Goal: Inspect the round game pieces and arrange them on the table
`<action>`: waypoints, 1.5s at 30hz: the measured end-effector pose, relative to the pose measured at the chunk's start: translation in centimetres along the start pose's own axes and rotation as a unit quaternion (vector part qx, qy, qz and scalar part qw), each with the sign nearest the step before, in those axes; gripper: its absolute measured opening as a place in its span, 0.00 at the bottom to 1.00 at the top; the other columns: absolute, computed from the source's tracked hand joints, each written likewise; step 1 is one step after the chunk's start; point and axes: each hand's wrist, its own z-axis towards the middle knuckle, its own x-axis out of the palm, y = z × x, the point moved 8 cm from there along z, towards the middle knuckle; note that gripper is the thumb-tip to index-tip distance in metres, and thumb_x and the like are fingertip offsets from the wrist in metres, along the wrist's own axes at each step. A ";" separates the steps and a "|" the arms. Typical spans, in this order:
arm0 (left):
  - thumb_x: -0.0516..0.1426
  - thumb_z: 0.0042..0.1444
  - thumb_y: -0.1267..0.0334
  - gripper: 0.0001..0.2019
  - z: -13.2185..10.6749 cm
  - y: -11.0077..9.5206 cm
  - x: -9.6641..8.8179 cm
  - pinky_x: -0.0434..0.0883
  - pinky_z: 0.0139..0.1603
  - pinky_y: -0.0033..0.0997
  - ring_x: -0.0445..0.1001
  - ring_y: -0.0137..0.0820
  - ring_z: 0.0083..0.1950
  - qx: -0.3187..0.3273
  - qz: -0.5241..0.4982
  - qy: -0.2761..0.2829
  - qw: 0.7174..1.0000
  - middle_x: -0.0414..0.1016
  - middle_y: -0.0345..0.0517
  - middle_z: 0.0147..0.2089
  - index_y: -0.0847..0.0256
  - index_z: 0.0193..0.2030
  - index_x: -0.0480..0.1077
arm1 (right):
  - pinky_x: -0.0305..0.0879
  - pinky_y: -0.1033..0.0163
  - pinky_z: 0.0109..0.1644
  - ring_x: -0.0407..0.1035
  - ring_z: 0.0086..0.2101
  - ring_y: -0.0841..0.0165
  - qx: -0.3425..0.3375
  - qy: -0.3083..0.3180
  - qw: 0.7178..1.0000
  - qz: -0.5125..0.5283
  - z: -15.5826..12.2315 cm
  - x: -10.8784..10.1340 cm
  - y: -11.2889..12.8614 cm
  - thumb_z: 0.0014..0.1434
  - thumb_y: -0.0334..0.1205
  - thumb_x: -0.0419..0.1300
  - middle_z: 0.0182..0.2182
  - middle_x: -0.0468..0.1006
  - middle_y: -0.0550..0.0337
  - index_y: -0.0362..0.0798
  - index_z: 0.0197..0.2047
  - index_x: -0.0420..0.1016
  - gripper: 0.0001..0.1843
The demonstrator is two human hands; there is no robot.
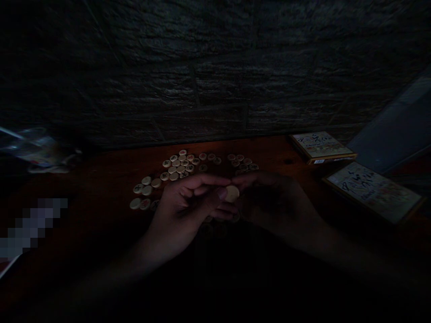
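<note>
Close together above the table, my hands meet around a pale round Chinese chess piece, its visible face blank. My left hand is closed, with the thumb pressed on the piece's left edge and the fingers behind it. My right hand is curled at the piece's right side, its index fingertip at the top edge; deep shadow hides its thumb and other fingers. Below my hands several more pieces show faintly. Beyond them lies a loose group of pieces, some blank side up, others with red or black characters.
A smaller cluster of pieces sits at the back right of the wooden table. Two flat printed boxes lie on the right. A clear plastic cup is tipped sideways at left, near a pixelated object. A stone wall bounds the back.
</note>
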 end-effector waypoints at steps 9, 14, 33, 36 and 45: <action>0.65 0.64 0.63 0.07 0.1 0.4 0.5 0.84 0.41 0.31 0.86 0.36 0.40 -0.016 -0.018 0.022 0.999 0.86 0.48 0.40 0.63 0.45 0.76 | 0.78 0.70 0.43 0.82 0.39 0.72 -0.117 -0.018 0.984 -0.130 -0.5 -0.1 2.9 0.59 0.32 0.72 0.41 0.87 0.64 0.53 0.47 0.82 0.13; 0.61 0.67 0.63 0.06 -0.2 0.7 1.1 0.84 0.42 0.31 0.86 0.36 0.42 -0.035 -0.022 0.049 0.998 0.85 0.49 0.43 0.64 0.45 0.76 | 0.76 0.65 0.46 0.79 0.43 0.68 -0.229 -0.009 0.943 -0.241 -1.1 0.1 4.6 0.59 0.33 0.72 0.43 0.84 0.58 0.50 0.50 0.82 0.16; 0.59 0.70 0.63 0.12 -0.8 0.6 2.3 0.82 0.46 0.29 0.84 0.38 0.50 -0.046 -0.081 0.105 0.990 0.83 0.53 0.54 0.60 0.56 0.78 | 0.74 0.65 0.39 0.76 0.39 0.67 -0.249 -0.028 0.920 -0.303 -1.3 -0.2 4.7 0.60 0.38 0.72 0.40 0.79 0.58 0.53 0.54 0.82 0.18; 0.60 0.69 0.63 0.11 -0.9 0.6 2.2 0.81 0.46 0.27 0.84 0.36 0.50 -0.054 -0.076 0.095 0.991 0.83 0.51 0.56 0.58 0.55 0.78 | 0.74 0.65 0.39 0.76 0.40 0.68 -0.252 -0.030 0.919 -0.303 -1.4 -0.2 5.0 0.59 0.38 0.72 0.41 0.80 0.58 0.53 0.53 0.82 0.18; 0.59 0.70 0.61 0.09 -1.1 0.6 2.1 0.80 0.50 0.28 0.82 0.36 0.55 -0.062 -0.039 0.088 0.993 0.82 0.49 0.57 0.58 0.53 0.75 | 0.75 0.61 0.39 0.79 0.38 0.65 -0.249 -0.026 0.916 -0.315 -1.5 0.0 4.9 0.60 0.40 0.72 0.41 0.83 0.60 0.57 0.51 0.81 0.16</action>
